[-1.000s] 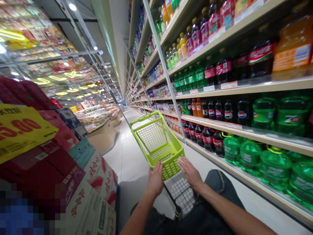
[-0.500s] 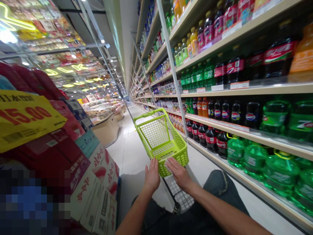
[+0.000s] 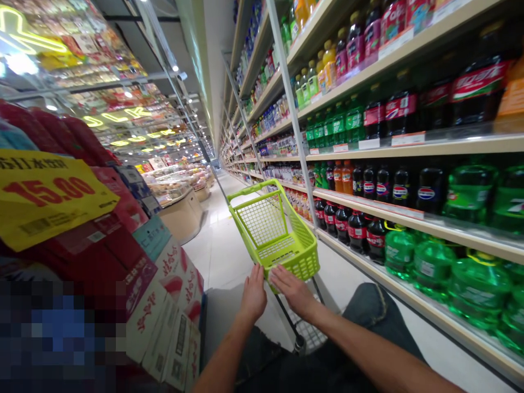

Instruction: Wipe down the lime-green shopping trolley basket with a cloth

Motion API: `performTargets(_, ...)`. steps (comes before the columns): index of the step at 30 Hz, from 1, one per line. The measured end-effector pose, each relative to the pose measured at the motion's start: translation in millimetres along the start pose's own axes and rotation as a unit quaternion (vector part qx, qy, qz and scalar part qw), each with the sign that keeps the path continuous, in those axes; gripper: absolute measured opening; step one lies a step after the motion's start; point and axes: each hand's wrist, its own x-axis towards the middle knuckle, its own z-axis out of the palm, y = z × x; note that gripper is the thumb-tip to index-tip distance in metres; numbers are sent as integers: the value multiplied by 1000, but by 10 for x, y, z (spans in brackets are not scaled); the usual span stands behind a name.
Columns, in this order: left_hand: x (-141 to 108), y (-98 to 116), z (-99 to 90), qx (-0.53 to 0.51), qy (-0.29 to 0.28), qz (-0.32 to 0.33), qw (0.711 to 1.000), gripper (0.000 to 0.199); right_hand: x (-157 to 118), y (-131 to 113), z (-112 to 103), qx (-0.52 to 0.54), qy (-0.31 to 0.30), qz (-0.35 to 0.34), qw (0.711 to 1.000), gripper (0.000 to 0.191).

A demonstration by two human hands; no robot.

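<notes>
A bright green shopping cart basket (image 3: 305,267) with a grid-like seat flap stands in front of me, its near rim toward my hands. My left hand (image 3: 254,295) is at the left corner of that rim, fingers stretched out and holding nothing I can see. With fingers flat, my right hand (image 3: 291,289) presses a small white wipe (image 3: 272,276) on the near rim. Most of the wipe is hidden under the fingers, so its exact kind is unclear. The cart's lower wire rack (image 3: 313,333) shows between my knees.
Shelves of soda bottles (image 3: 356,232) run along the right side. Stacked drink cartons (image 3: 180,273) with a yellow price sign (image 3: 53,194) crowd the left. The pale tiled floor (image 3: 208,254) leads away past a display stand (image 3: 182,215).
My right hand has slid left along the near rim with the white wipe, closer to my left hand. The left hand stays at the corner. The view has shifted slightly.
</notes>
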Motion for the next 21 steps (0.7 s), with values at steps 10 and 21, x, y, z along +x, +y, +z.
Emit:
performTargets(10, 62, 189, -78, 46, 7, 78, 996, 73, -442, 335, -104, -25, 13, 46, 999, 44)
performTargets(21, 110, 401, 65, 87, -22, 141, 986, 75, -826, 495, 1, 12, 13, 101, 995, 42)
